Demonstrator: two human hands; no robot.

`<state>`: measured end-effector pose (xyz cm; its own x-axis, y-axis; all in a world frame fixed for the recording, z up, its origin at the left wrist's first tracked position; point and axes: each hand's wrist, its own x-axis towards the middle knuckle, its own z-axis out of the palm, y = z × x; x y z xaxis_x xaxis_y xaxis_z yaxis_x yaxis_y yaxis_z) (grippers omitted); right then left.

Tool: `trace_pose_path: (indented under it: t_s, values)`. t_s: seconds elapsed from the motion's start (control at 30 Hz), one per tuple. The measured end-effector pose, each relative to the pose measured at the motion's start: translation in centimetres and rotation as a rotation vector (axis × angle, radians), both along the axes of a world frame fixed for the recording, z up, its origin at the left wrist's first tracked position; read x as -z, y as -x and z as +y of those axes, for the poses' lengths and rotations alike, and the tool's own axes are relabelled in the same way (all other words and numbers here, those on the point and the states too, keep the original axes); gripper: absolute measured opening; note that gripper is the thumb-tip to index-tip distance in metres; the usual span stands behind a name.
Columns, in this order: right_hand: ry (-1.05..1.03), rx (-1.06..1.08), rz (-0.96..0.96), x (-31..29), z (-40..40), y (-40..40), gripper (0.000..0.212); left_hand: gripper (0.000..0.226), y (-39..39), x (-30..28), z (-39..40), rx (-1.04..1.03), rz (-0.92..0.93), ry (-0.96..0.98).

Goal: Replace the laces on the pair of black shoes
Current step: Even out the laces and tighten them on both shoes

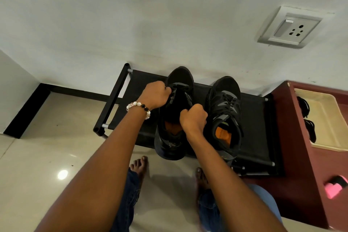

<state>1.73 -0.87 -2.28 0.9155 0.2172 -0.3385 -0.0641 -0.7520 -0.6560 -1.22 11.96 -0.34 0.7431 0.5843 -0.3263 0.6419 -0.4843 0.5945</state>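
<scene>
Two black shoes with orange insoles stand on a low black shoe rack (258, 118) against the wall. The left shoe (174, 137) has both my hands on it. My left hand (156, 94), with a bead bracelet at the wrist, is closed on the black lace near the toe end of the lacing. My right hand (194, 118) is fisted over the shoe's tongue and upper lacing; what it holds is hidden under the fingers. The right shoe (225, 111) stands beside it, laced in black, untouched.
A maroon cabinet (293, 156) stands right of the rack, with a cream tray (323, 117) holding dark items and a pink object (335, 188) lower down. A wall socket (290, 28) is above. My bare feet stand on the glossy tile floor (47, 156).
</scene>
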Motion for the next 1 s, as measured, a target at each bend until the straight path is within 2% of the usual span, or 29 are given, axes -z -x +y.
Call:
trace_pose_path:
  t_s: [0.13, 0.23, 0.3, 0.43, 0.47, 0.53, 0.6, 0.67, 0.73, 0.83, 1.0]
  values:
    - [-0.022, 0.010, 0.000, 0.1, -0.1, 0.0, 0.012, 0.018, 0.5, -1.0, 1.0, -0.537, -0.274, 0.780]
    - [-0.035, 0.025, 0.006, 0.2, -0.1, 0.0, 0.011, 0.017, 1.6, -1.4, 2.4, -0.797, -0.467, 1.171]
    - [-0.042, 0.036, 0.013, 0.2, 0.0, 0.0, 0.010, 0.016, 2.2, -1.7, 2.7, -0.864, -0.544, 1.286]
    - [-0.044, 0.043, 0.011, 0.3, 0.0, 0.0, 0.009, 0.022, 1.9, -2.0, 2.4, -0.924, -0.695, 1.293]
    - [-0.042, 0.042, 0.010, 0.3, 0.0, 0.0, 0.010, 0.022, 1.6, -1.9, 2.4, -0.942, -0.715, 1.259]
    - [-0.030, 0.034, 0.006, 0.3, 0.0, 0.0, 0.011, 0.018, 1.1, -1.2, 2.3, -0.891, -0.679, 1.033]
    - [-0.023, 0.029, 0.009, 0.2, 0.0, -0.1, 0.011, 0.017, 0.8, -0.3, 1.9, -0.674, -0.585, 0.658]
    - [-0.018, 0.027, 0.003, 0.2, 0.0, -0.1, 0.010, 0.026, 0.5, 0.4, 1.4, -0.387, -0.480, 0.284]
    - [-0.017, 0.027, 0.000, 0.2, 0.0, -0.1, 0.007, 0.023, 0.5, 0.6, 0.9, -0.158, -0.354, 0.043]
    - [-0.022, 0.028, 0.004, 0.2, 0.0, -0.1, 0.006, 0.015, 0.5, 0.3, 0.6, 0.027, -0.168, -0.114]
    - [-0.024, 0.034, 0.008, 0.2, 0.1, -0.1, 0.010, 0.025, -0.1, 0.5, 0.4, 0.090, -0.048, -0.193]
